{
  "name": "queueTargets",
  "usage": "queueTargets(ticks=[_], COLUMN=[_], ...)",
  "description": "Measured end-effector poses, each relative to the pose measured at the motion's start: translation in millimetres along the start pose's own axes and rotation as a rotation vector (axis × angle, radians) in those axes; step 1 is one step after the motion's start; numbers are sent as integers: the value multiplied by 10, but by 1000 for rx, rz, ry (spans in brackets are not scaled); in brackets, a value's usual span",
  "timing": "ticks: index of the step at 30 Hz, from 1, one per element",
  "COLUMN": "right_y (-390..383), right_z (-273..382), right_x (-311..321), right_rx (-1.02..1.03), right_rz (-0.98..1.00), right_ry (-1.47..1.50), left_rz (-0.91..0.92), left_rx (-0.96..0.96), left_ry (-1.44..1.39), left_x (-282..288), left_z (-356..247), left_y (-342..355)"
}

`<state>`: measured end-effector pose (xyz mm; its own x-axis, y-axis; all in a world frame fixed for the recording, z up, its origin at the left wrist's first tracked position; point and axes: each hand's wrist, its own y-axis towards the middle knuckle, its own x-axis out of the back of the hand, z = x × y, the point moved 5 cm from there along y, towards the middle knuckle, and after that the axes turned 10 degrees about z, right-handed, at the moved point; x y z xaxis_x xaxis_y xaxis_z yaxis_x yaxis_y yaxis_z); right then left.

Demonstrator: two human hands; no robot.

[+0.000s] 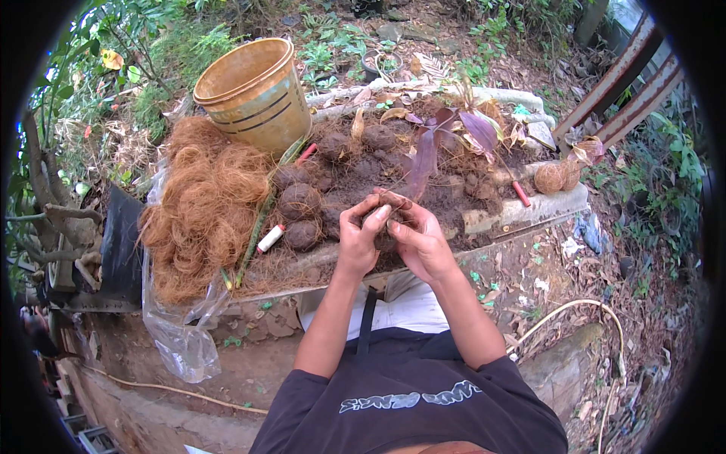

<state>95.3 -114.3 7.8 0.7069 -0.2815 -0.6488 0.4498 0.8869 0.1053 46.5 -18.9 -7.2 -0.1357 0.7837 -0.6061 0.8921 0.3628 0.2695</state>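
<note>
Fingers of both hands, left hand (358, 236) and right hand (418, 240), clench a soil ball (384, 219) over the dirt-strewn slab (529, 216), coconut fibre (200, 204) heaped within reach at left.

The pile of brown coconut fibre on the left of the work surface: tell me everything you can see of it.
The loose pile of reddish-brown coconut fibre is a tangled, springy heap of thin curled strands that looks dry. It lies on an opened clear plastic bag that hangs over the front edge of the soil-covered slab. Its upper end lies close against the tilted tan plastic pot; round fibre-wrapped soil balls sit just to its right. Neither hand touches it.
</note>
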Motion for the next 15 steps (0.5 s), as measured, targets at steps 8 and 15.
queueTargets(ticks=[8,15], right_y=[-6,23], right_z=[-34,-27], right_x=[5,-49], right_rx=[12,79], right_rz=[-33,-11], right_ry=[42,103], left_rz=[28,-43], left_rx=[-84,-13], left_ry=[-78,-126], left_x=[70,-82], left_z=[97,-26], left_y=[-17,55])
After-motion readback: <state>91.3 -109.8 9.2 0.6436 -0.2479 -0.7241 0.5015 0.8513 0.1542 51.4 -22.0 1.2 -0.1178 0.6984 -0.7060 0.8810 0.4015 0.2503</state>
